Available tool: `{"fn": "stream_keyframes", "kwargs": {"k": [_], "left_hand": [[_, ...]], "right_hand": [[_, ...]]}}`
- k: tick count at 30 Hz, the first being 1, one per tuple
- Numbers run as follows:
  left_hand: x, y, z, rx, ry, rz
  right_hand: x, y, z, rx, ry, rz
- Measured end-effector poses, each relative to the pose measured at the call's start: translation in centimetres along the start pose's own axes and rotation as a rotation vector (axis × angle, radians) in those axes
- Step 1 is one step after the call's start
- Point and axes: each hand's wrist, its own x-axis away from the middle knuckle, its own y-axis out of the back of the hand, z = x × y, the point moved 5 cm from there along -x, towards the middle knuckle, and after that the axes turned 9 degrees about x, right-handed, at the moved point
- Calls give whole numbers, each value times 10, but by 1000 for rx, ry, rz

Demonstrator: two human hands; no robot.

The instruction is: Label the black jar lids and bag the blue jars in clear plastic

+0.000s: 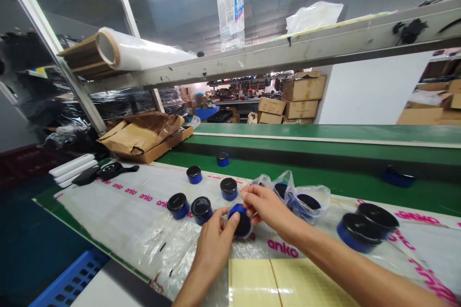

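Observation:
My left hand (218, 237) grips a small round blue case with a black face (240, 224), tilted toward me above the covered bench. At its upper right edge is my right hand (264, 204), thumb and forefinger pinched together. Whatever is between those fingertips is too small to make out. Just left of the hands stand several similar round cases (201, 208) with glossy black tops. Clear plastic bags (313, 196) hold more of them right behind my right hand. Near my right forearm sit two larger-looking cases (360, 232), side by side.
Yellow lined sheets (252, 283) lie at the front edge. White boxes (72, 170) and black pouches are at the left, beside a cardboard tray with brown paper (144, 134). Another blue case (398, 177) rests on the green belt. Overhead, a shelf (201, 69) carries a bottle (230, 9) and film roll.

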Motion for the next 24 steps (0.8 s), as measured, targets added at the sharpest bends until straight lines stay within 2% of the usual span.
{"fn": "stream_keyframes", "kwargs": {"k": [5,7,10,12,14,19,21,24], "left_hand": [[-8,-5,6,120,44,46],[-9,-6,4,161,46,45],[-9,-5,-3,127,23,30],[-9,-4,-10,33,-28,28],[-8,-5,-17,-107,-100,23],[-6,-8,-31,-624,-280,-86],[-5,-10,-34,-760,-330,-109],[-5,-7,-38,-840,-359,-141]], "right_hand": [[20,15,-6,471,257,-223],[22,15,-13,555,245,-223],[17,12,-26,422,124,-142],[13,12,-30,330,94,-122],[12,15,-25,369,146,-148],[23,19,1,847,476,-329],[24,18,5,997,536,-351],[22,21,5,1140,539,-367]]}}
